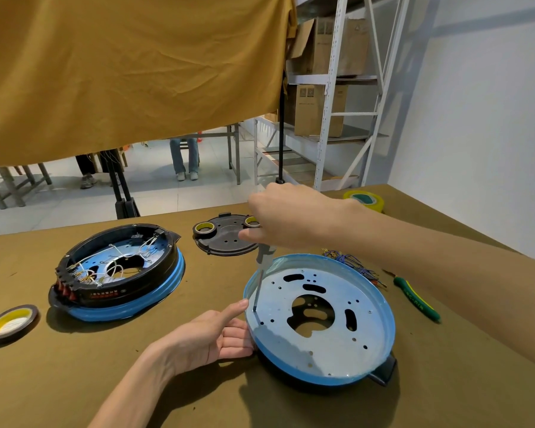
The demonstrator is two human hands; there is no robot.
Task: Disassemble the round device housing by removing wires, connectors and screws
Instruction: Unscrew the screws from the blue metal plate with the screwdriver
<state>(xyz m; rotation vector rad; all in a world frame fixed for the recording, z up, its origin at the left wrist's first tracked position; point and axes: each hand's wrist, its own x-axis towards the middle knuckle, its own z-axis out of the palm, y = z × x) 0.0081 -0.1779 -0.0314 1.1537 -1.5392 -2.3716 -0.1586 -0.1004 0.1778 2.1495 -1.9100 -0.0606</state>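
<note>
Right hand (pixel 286 217) grips a screwdriver (pixel 261 273) standing upright, tip on the blue round housing's (pixel 322 316) metal plate. Left hand (pixel 217 335) lies open against its rim, on the table (pixel 198 396).

The table cloth (pixel 198 396) is olive-brown. At 5 o'clock, a blue-rimmed tray (pixel 386 307) shows a silver plate. At 9 o'clock, the housing (pixel 155 273) is black over blue. At 3 o'clock lies a green-and-yellow tool (pixel 416 299). The curtain (pixel 130 66) is mustard.
</note>
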